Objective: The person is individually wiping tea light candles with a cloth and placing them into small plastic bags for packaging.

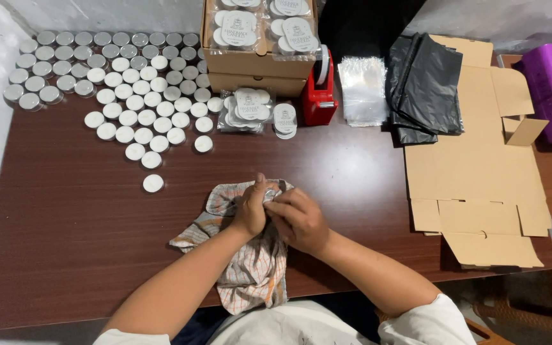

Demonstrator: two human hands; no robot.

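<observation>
Left of the checked cloth and farther back, round tins cover the brown table. On the cloth's upper end, the left hand and right hand press together, pinching one small tin between their fingertips. Right of the cloth lies flattened cardboard.

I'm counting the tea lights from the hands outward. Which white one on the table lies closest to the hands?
The lone white tea light below the cluster's tip, just left of the cloth and the left hand; the rest sit farther back.
</observation>
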